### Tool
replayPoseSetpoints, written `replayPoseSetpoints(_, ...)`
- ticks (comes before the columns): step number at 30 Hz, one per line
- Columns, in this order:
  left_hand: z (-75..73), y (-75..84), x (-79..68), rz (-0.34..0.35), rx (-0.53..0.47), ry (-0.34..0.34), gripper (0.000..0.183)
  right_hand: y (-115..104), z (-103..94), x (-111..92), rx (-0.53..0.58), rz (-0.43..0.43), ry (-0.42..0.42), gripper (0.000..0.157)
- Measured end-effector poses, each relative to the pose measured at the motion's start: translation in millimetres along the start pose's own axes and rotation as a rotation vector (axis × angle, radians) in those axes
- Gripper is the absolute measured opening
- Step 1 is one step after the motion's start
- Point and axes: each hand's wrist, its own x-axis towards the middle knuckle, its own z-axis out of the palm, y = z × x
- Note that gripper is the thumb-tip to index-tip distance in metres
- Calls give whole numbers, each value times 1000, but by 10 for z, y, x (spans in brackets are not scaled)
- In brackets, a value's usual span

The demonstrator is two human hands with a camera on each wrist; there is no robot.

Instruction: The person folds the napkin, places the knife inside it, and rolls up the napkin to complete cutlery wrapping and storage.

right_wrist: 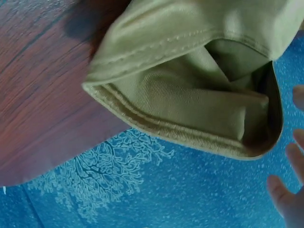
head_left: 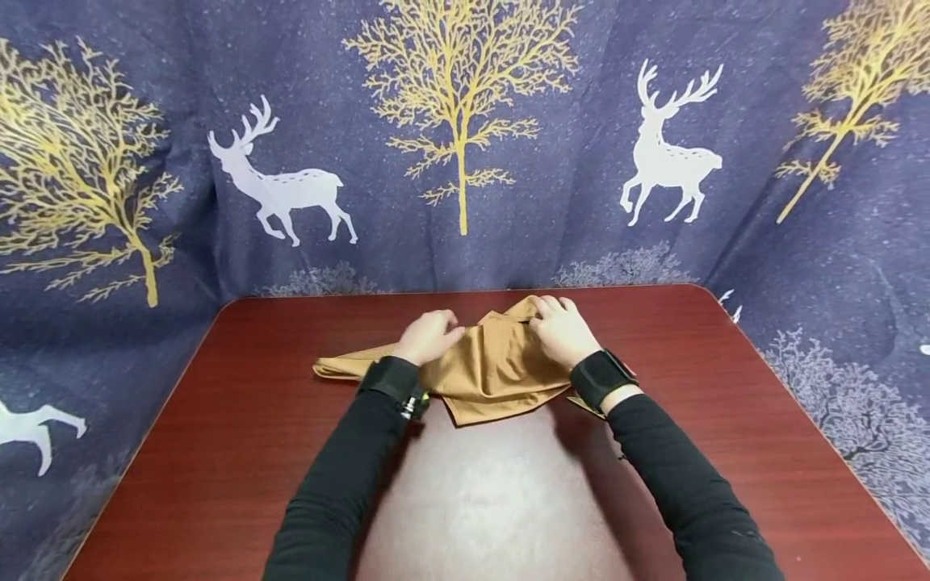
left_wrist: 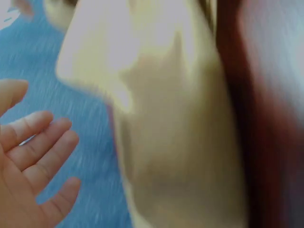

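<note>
A golden-tan, satiny garment (head_left: 501, 363) lies rumpled toward the far side of the table, with a narrow strip stretching out left. My left hand (head_left: 429, 337) is over its left part; the left wrist view shows that hand (left_wrist: 38, 166) with fingers spread apart and nothing between them, beside the blurred cloth (left_wrist: 175, 133). At the garment's upper right is my right hand (head_left: 563, 329), its fingertips overlapping the raised edge. In the right wrist view a stitched, hemmed opening of the garment (right_wrist: 190, 95) gapes, and the right hand's fingers (right_wrist: 280, 190) appear spaced apart beyond it.
The reddish-brown wooden table (head_left: 240, 452) carries a glare patch in front of the garment. Close behind its far edge hangs a dark blue curtain (head_left: 392, 250) printed with white deer and golden trees. Black bands (head_left: 603, 378) circle both wrists.
</note>
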Motion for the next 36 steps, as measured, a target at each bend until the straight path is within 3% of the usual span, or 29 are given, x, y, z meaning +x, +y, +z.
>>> replayPoseSetpoints(4,255,214,92,2,38,-71,38,-26,51,-12,-63,46,-103,16)
replayPoseSetpoints(7,342,315,119,-5,28,-115,39,-23,74,-24,-88,91,-148,19)
replayPoseSetpoints(13,212,402,117,-53,-32,-114,38,64,-2,-36,-71,179,-132,22)
replayPoseSetpoints(18,56,317,128,-102,-42,-36,35,262,-72,-74,26,333,-173,20)
replayPoseSetpoints(22,-89,182,129,-97,-43,51,29,400,-155,-135,83,409,-143,19)
replayPoseSetpoints(29,-470,5,128,-120,-71,215,12,760,-221,-323,86,457,-42,24)
replayPoseSetpoints(36,-860,-175,85,-126,-136,404,11,1059,-431,-493,68,431,160,16)
